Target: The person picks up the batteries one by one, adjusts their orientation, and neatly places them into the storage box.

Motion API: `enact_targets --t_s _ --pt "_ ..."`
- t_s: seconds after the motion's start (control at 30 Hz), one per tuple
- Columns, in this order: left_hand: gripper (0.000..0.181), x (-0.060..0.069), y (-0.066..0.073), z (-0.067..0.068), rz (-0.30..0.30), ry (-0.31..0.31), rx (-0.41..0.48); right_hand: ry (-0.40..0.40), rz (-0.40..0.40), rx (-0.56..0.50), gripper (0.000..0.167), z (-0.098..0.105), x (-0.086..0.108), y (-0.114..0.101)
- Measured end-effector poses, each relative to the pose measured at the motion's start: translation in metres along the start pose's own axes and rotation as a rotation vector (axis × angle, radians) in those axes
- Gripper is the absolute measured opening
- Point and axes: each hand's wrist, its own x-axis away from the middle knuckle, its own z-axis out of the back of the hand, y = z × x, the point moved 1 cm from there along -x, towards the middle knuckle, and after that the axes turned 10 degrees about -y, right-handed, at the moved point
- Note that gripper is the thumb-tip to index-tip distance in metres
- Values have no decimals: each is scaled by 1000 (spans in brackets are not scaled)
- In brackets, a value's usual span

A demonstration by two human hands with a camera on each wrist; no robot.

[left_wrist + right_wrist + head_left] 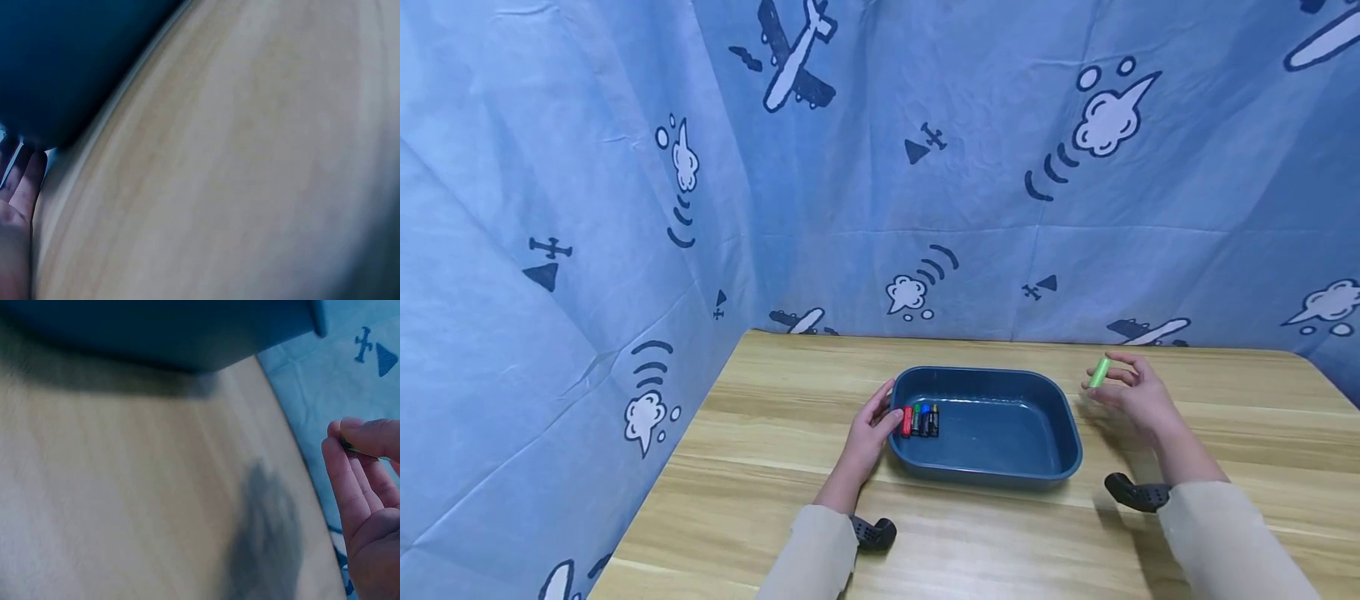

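A dark blue rectangular bin (992, 476) stands on the wooden table. Inside it, along the left wall, several small batteries (925, 421) are lined up side by side, with red, green, blue and black ends or wrappers. My left hand (871, 429) grips the bin's left rim, thumb over the edge and fingers along the outer wall. Right of the bin, my right hand (1135, 393) pinches a light green battery (1100, 372) above the table. In the right wrist view most of that battery is hidden by the thumb and fingers.
The pale wood table (760, 417) reaches back to a blue cloth (970, 192) printed with planes and clouds, which also hangs at the left. A black wrist device shows at each sleeve. The right hand's shadow falls on the table in the right wrist view.
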Motion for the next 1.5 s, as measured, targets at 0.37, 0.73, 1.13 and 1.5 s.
enact_targets --t_s 0.37,0.73,1.13,1.5 --pt "52 0 -2 1 -15 -8 -16 -4 -115 161 87 11 -27 1" --pt "52 0 -2 0 10 0 -1 -21 -157 377 89 -28 -15 -50" --pt "52 -1 -2 0 18 -1 2 -56 -183 381 86 -44 -25 -67" --pt "52 0 -3 1 8 -5 -3 -64 -200 295 83 -66 -32 -77"
